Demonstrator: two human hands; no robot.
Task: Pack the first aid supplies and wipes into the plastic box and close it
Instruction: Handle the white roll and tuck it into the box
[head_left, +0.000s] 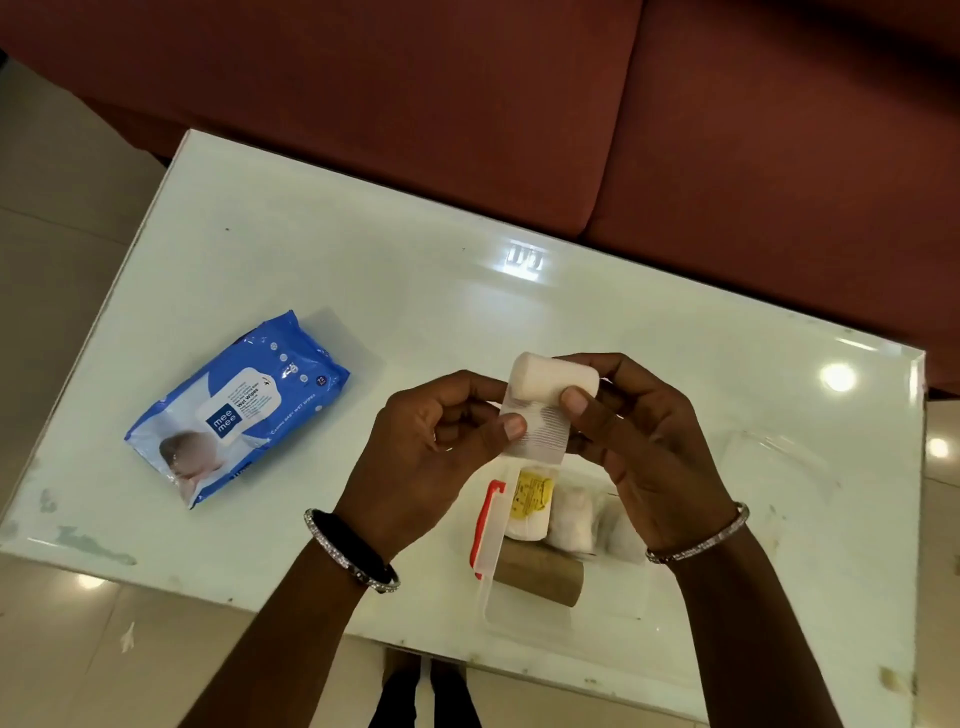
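- Left hand (441, 431) and right hand (639, 431): each grip clamped on the white gauze roll (553, 387), held above the open plastic box (566, 561).
- Wet wipes pack (239, 408) lies on the counter (363, 260), well left of the box.

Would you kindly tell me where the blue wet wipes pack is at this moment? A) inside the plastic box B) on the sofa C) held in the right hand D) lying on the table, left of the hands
D: the blue wet wipes pack lies on the table, left of both hands and outside the plastic box.
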